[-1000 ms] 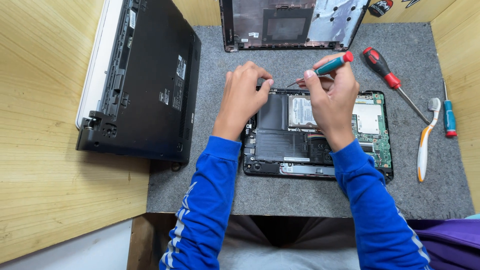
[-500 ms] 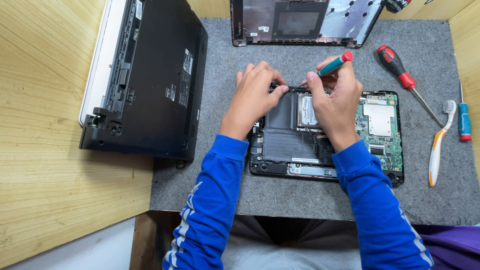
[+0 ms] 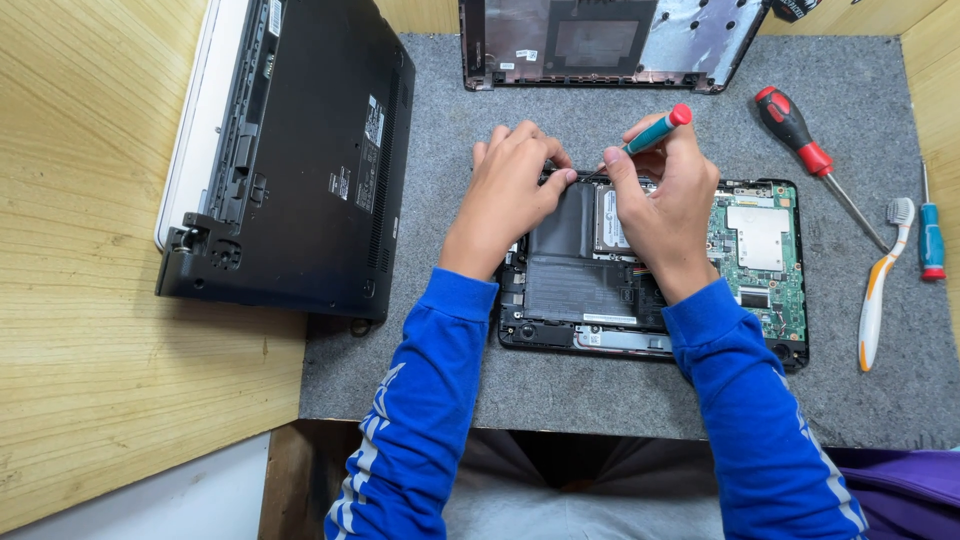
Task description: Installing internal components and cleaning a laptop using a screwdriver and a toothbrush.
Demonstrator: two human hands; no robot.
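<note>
On the grey mat (image 3: 620,390) that covered the surface, we had the opened laptop base (image 3: 650,265) lying flat in front of us, its insides facing up so the battery (image 3: 580,285) and the green circuit board (image 3: 765,255) could be reached from above. Our right hand (image 3: 665,205) pinched a small teal screwdriver (image 3: 655,130) near its shaft, the grip pressed together around it and the handle tilted up and away, which seemed to put the tip at the back edge of the base. Our left hand (image 3: 510,190) rested on that same edge, fingertips curled and pressed together just beside the tip, apparently to steady the spot; we could not tell whether it pinched anything small. To the right, apart from the base, lay a red screwdriver (image 3: 805,155), a toothbrush (image 3: 880,285) and a blue screwdriver (image 3: 931,235), within easy reach. A removed cover (image 3: 610,45) sat beyond, and a second black laptop (image 3: 300,150) lay upside down at the left, out of the way.
</note>
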